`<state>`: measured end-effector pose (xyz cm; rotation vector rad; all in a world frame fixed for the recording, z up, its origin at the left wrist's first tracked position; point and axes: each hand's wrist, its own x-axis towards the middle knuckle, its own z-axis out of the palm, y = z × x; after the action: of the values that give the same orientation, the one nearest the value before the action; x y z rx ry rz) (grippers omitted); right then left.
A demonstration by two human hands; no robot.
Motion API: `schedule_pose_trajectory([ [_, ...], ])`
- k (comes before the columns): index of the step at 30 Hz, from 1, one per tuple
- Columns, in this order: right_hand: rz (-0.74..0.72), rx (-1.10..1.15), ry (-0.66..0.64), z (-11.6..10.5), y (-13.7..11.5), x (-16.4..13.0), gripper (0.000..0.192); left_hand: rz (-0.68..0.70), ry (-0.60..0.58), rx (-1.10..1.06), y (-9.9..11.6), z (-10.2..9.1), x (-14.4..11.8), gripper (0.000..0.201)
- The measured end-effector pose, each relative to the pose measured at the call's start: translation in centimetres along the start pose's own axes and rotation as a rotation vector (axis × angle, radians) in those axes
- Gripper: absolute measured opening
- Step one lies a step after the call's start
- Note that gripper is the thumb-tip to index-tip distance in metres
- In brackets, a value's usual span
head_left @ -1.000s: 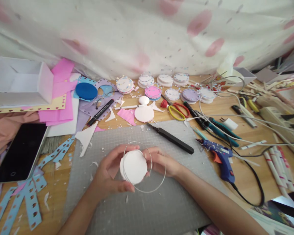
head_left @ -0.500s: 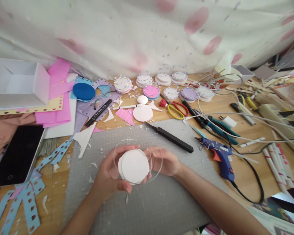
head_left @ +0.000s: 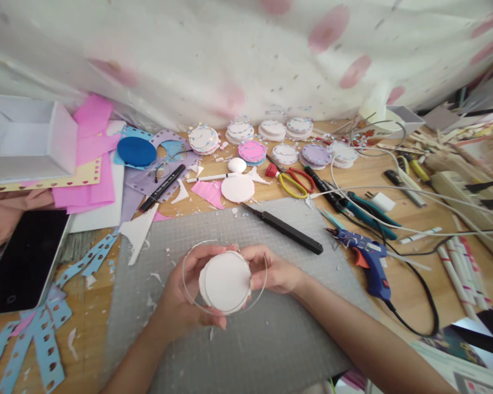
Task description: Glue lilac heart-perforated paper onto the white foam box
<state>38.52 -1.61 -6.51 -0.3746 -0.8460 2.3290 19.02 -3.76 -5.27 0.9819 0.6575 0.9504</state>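
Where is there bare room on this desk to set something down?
The grey cutting mat is bare below both hands, and at right between the black craft knife and blue glue gun. The back is crowded: decorated discs, scissors, marker, paper scraps, cables. The phone fills the left edge.

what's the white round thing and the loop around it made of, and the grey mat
White round stack: probably foam or card discs, matte, layered edge showing. Thin silvery loop: looks like bare metal wire, holding its curve. Grey gridded mat: likely a rubbery cutting mat, dull with printed lines.
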Motion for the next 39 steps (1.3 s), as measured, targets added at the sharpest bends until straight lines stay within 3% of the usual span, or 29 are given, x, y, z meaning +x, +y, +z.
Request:
schedule_pose_trajectory([
  [3, 0.024, -0.014, -0.006, 0.0, -0.2, 0.0, 0.036, 0.041, 0.01, 0.009, 0.1, 0.2, 0.0, 0.074],
  [11, 0.013, -0.026, 0.043, 0.0, 0.1, -0.1, 0.025, -0.035, -0.048, -0.048, 0.0, 0.2, -0.2, 0.074],
  [14, 0.01, -0.043, 0.007, -0.1, 0.2, 0.0, 0.026, -0.011, 0.026, -0.023, 0.8, 0.5, 0.0, 0.066],
  [17, 0.002, -0.11, -0.011, -0.1, 0.0, 0.1, 0.029, -0.017, 0.157, -0.138, 2.0, 0.9, 0.4, 0.053],
  [21, -0.05, -0.191, 0.159, 0.0, -0.3, 0.3, 0.031, -0.11, 0.278, -0.326, 3.0, 1.1, 0.8, 0.05],
  [25, -0.213, -0.249, 0.381, 0.2, -0.3, 0.5, 0.025, -0.249, 0.138, -0.331, 2.6, 1.0, 0.9, 0.055],
  [28, -0.358, -0.447, 0.517, 0.6, -0.2, 0.4, 0.023, -0.352, 0.036, -0.329, 2.0, 0.9, 0.9, 0.053],
  [32, -0.428, -0.677, 0.638, 1.1, 0.1, 0.1, 0.018, -0.516, -0.103, -0.442, 1.5, 0.9, 0.7, 0.055],
  [36, -0.487, -0.808, 0.742, 1.3, 0.5, -0.2, 0.013, -0.529, -0.215, -0.604, 1.5, 1.2, 0.4, 0.056],
  [39, -0.517, -0.903, 0.782, 1.3, 1.0, -0.3, 0.011, -0.486, -0.266, -0.612, 1.5, 1.3, 0.3, 0.048],
])
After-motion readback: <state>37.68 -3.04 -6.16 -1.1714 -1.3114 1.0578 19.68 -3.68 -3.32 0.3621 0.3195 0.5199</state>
